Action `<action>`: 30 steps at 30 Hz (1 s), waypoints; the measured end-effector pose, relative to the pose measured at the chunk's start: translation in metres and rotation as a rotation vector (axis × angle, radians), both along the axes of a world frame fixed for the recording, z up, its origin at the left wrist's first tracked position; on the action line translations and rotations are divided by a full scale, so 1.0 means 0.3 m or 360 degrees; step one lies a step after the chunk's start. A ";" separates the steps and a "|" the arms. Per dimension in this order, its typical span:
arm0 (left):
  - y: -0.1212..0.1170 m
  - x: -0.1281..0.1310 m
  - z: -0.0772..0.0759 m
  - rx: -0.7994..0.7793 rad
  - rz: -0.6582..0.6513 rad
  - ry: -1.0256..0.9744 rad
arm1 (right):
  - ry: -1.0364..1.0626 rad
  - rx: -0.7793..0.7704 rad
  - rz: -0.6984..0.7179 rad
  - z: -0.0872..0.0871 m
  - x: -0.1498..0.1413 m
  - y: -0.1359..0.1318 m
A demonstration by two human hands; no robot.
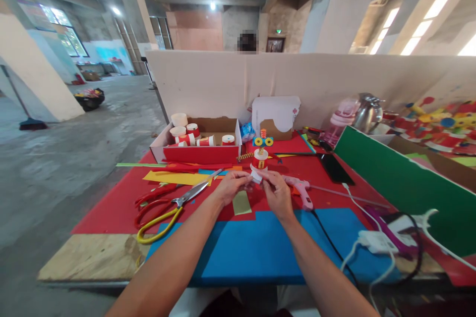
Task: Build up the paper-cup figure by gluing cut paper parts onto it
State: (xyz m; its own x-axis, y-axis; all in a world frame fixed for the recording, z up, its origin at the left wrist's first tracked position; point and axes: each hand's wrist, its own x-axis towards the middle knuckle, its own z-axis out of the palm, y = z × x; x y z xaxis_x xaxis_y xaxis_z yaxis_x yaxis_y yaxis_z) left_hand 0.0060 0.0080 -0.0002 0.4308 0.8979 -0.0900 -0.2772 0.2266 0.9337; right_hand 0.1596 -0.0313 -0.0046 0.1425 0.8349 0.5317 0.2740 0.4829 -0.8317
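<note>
Between my two hands is a small white folded piece (pixel 256 177) that looks like paper. My left hand (pixel 234 185) pinches its left end, and my right hand (pixel 275 192) closes on its right end. Just behind it stands a paper-cup figure (pixel 260 159) with yellow-and-blue ring eyes, an orange spring on top and spring-like arms. A pale green paper piece (pixel 242 203) lies below the hands. To the right of my right hand rests a pink glue gun (pixel 304 193). Scissors with yellow and red handles (pixel 178 203) lie left of my left hand.
A box (pixel 203 154) of paper cups stands back left, by yellow and red paper strips. Blue sheets (pixel 253 252) cover the front edge. At right are a phone (pixel 334 168), a power strip (pixel 375 241) with cables and a green panel (pixel 401 183). A white partition (pixel 208 79) closes off the back.
</note>
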 end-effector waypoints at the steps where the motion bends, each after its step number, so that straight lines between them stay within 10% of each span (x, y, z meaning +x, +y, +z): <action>1: 0.000 0.000 0.001 0.0027 0.0045 -0.0007 | 0.0067 -0.0059 0.0000 0.002 -0.001 -0.001; 10: 0.000 0.015 -0.003 0.0389 0.0129 0.0354 | 0.0832 -0.0851 0.0236 -0.018 0.000 0.021; 30: -0.021 0.041 0.009 0.0579 -0.0046 0.0281 | 0.1410 -0.1074 0.0370 -0.003 0.008 0.028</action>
State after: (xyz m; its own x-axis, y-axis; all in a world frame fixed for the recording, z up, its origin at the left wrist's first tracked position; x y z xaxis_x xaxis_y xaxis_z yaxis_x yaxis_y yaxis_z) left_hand 0.0182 0.0017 0.0025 0.4627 0.8726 0.1565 -0.1039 -0.1219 0.9871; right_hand 0.1621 -0.0228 -0.0056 0.0489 0.9678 -0.2471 -0.5775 -0.1745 -0.7976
